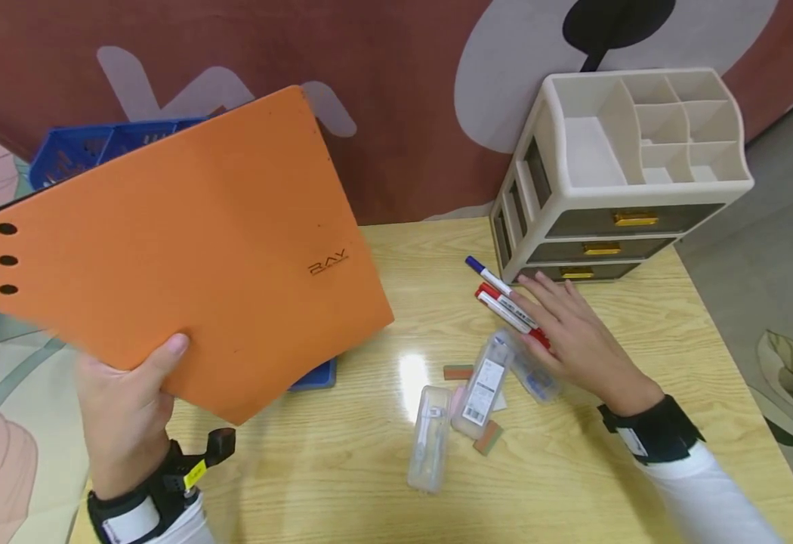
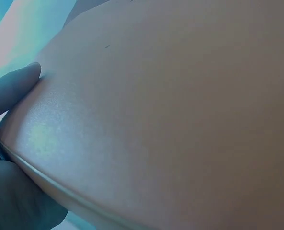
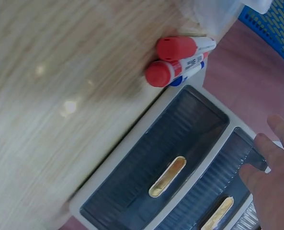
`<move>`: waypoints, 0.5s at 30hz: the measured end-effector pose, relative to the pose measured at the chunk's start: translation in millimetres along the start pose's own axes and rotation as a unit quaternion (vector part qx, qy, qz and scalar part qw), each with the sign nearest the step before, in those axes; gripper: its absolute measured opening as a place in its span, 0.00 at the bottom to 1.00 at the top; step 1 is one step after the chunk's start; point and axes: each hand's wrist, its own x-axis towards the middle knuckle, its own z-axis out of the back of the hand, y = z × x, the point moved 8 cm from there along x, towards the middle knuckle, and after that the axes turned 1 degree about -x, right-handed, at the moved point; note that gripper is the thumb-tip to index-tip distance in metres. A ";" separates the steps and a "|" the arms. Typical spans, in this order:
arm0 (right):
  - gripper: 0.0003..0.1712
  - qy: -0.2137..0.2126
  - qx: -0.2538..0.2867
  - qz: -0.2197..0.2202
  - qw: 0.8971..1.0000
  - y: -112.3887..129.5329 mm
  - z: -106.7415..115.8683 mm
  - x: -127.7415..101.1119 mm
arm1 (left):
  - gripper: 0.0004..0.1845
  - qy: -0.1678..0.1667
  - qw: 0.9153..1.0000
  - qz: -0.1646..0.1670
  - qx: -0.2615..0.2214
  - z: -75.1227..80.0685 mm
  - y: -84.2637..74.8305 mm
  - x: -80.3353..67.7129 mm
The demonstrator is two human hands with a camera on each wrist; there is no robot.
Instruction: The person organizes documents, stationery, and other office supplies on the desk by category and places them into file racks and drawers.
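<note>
Left grip [image 1: 124, 412] raised at lower left, thumb up, fingers curled in a pinch. Right grip [image 1: 573, 332] stretched forward, flat, fingers straight and relaxed.

Even, bright indoor light is seen in the head view, with a white glare patch thrown on the varnished table [image 1: 641, 332] just left of the right hand [image 1: 573, 332]. The orange folder [image 1: 186, 249] gripped by the left hand [image 1: 124, 408] is rendered dim, blue-tinted and unfocused in the left wrist view. The right wrist view is softened by motion blur.
</note>
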 end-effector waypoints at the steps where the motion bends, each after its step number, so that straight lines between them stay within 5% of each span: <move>1: 0.44 0.002 -0.001 -0.001 1.000 -0.6 -0.4 -1.1 | 0.36 -0.006 1.000 -0.007 -0.002 2.3 -3.2 -0.8; 7: 0.44 0.008 0.002 -0.006 1.000 -2.7 -4.1 -5.7 | 0.37 -0.036 0.996 -0.063 -0.043 14.2 -24.6 -3.1; 15: 0.44 0.009 0.005 -0.010 1.000 -3.6 -6.2 -7.8 | 0.38 -0.071 0.994 -0.088 -0.001 30.0 -37.2 -3.8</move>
